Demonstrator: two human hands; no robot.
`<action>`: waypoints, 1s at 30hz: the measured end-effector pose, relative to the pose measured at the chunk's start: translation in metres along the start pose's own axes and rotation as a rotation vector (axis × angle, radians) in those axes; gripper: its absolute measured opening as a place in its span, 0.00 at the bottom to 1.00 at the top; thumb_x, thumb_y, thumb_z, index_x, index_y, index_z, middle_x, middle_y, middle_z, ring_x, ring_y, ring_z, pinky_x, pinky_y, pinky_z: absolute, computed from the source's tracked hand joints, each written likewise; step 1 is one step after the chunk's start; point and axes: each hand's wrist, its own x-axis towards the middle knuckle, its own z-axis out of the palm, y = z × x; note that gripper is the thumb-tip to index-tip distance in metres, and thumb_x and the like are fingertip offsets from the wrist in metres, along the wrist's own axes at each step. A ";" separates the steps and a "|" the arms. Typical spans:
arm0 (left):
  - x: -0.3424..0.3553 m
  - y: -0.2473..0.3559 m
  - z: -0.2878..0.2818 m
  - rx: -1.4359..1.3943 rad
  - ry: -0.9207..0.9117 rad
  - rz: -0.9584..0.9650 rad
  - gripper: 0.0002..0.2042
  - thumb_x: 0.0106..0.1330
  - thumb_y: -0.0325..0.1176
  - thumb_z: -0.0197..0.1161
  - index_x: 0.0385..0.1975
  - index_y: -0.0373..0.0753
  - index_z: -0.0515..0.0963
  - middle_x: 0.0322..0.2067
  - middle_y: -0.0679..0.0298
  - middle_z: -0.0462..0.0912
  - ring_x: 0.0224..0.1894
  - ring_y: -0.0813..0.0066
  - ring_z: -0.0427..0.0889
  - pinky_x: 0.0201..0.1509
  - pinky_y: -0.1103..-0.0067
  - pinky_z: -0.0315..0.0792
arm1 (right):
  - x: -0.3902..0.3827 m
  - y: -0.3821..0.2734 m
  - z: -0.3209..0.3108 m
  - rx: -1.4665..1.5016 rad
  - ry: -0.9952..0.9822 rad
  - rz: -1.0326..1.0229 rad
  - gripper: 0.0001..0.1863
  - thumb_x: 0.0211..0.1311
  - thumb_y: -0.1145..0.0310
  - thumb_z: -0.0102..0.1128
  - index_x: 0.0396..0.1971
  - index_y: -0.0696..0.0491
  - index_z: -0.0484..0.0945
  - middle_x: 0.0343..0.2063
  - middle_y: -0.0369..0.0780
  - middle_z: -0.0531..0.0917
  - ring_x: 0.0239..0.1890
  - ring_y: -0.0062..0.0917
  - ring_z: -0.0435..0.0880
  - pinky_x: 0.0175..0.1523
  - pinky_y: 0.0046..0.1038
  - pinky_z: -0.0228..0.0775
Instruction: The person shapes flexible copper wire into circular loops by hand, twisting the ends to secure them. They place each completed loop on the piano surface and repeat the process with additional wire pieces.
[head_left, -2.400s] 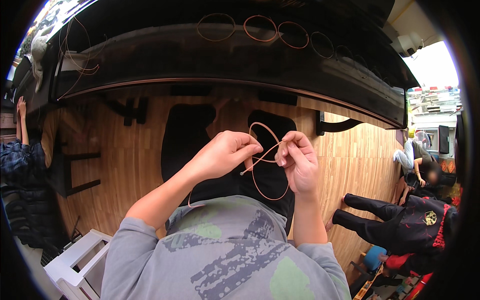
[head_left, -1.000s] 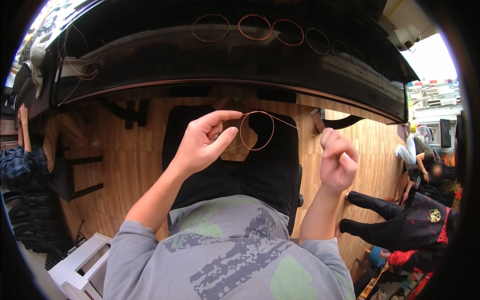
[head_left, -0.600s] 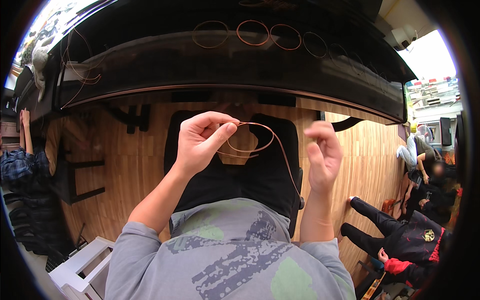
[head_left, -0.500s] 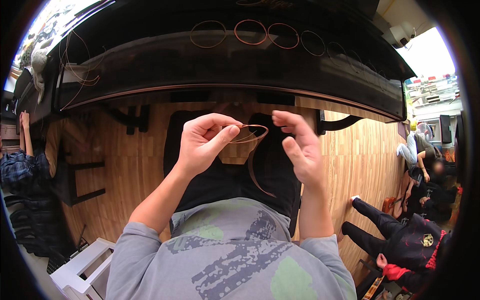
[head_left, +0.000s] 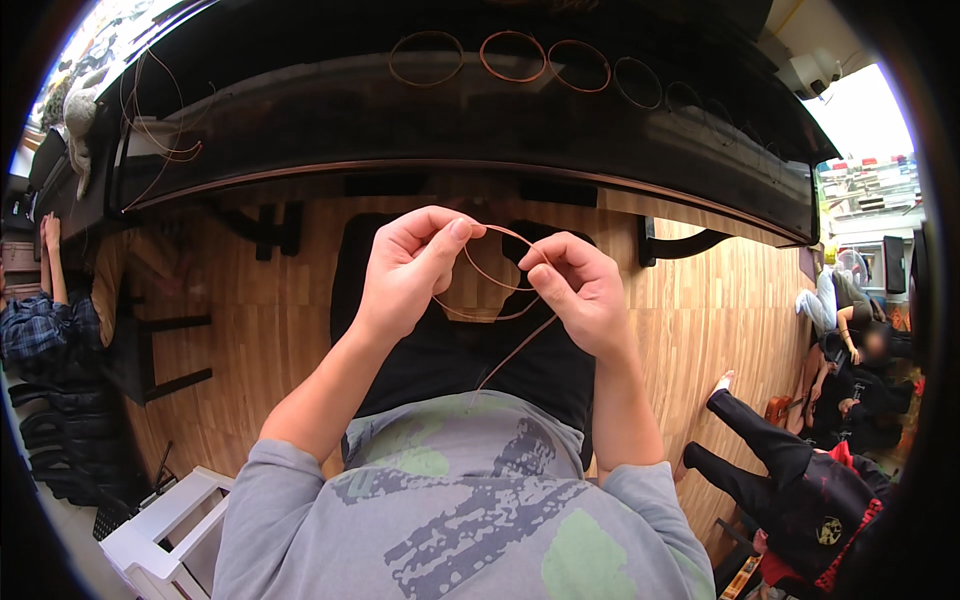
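The head view shows two hands raised over the lap, close together and just below the front edge of a dark surface (head_left: 300, 110). Between them runs one copper wire (head_left: 490, 285). The left hand (head_left: 410, 270) has its grip closed, thumb and forefinger pinching the wire at the top of a loop. The right hand (head_left: 585, 295) also has its grip closed, fingertips pinched on the wire on the loop's right side. The wire bends into one loop that hangs between the two hands, and one loose tail (head_left: 510, 355) drops from the right hand down toward the grey shirt (head_left: 460, 510).

On the surface, along its far side, lie finished wire rings (head_left: 515, 57) in a row: four show plainly, and at least one or two fainter ones follow to the right, too dim to count surely. A loose tangle of wire (head_left: 160, 125) lies at the left end of the surface.

Below is a wooden floor (head_left: 270, 330). One person sits at the far left, and at least two people sit at the right. One white stool (head_left: 165, 525) stands at the lower left.
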 end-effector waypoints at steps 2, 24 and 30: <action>0.001 0.000 0.001 -0.002 -0.003 -0.021 0.09 0.71 0.32 0.55 0.35 0.33 0.78 0.14 0.77 0.62 0.14 0.92 0.52 0.16 0.88 0.47 | 0.001 0.000 0.000 -0.047 0.018 -0.064 0.08 0.67 0.68 0.57 0.32 0.57 0.78 0.21 0.28 0.71 0.23 0.07 0.63 0.26 0.14 0.54; -0.006 0.002 -0.024 0.286 0.025 -0.023 0.09 0.70 0.32 0.55 0.40 0.33 0.78 0.18 0.75 0.69 0.21 0.89 0.65 0.26 0.88 0.62 | 0.007 -0.009 -0.038 0.097 0.166 0.014 0.11 0.66 0.66 0.59 0.29 0.59 0.79 0.21 0.27 0.74 0.23 0.06 0.63 0.28 0.12 0.54; -0.009 0.003 -0.024 0.540 0.042 0.142 0.13 0.69 0.32 0.55 0.49 0.33 0.76 0.35 0.66 0.79 0.42 0.81 0.76 0.49 0.84 0.68 | 0.010 -0.008 -0.034 0.166 0.180 0.049 0.11 0.67 0.65 0.57 0.30 0.57 0.79 0.17 0.24 0.68 0.18 0.04 0.57 0.22 0.13 0.45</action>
